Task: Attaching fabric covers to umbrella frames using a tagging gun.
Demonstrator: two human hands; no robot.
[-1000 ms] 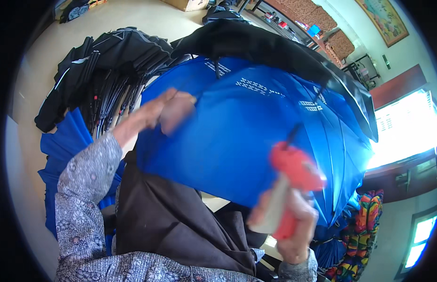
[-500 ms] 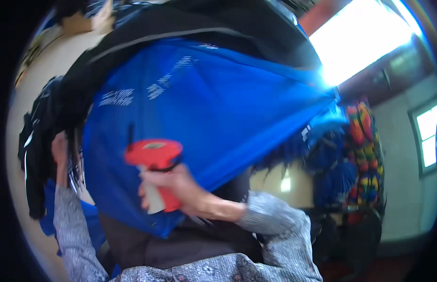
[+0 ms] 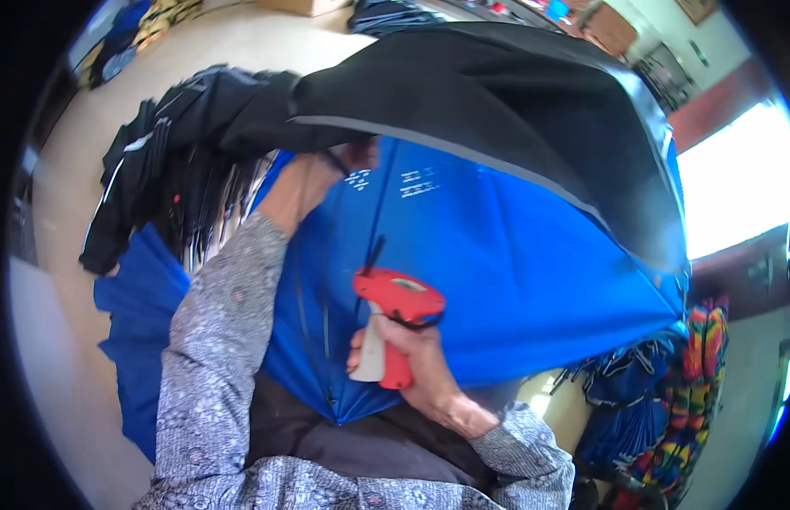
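The person's right hand (image 3: 419,350) is wrapped round the pistol grip of a red-and-white tool (image 3: 402,294), just below the centre of the view toward six o'clock, with fingers on its white trigger. The tool's dark tip points toward twelve o'clock, in front of a blue canopy (image 3: 514,289); whether it touches the cloth cannot be told.

The left hand (image 3: 359,155) is up toward eleven o'clock, at the canopy's upper part, just below the grey edging of a black cloth (image 3: 446,89). Its fingers are shadowed and partly hidden, so whether they pinch anything cannot be told.

The canopy spreads from the centre out toward three o'clock, with white marks near the left hand and thin dark ribs (image 3: 302,293) running down toward seven. The black cloth arches over it from eleven to two.

Black folded bundles (image 3: 195,115) lie at ten o'clock, blue cloth (image 3: 144,293) at nine, and multicoloured bundles (image 3: 699,370) at four. A bright window (image 3: 739,183) stands between two and three.
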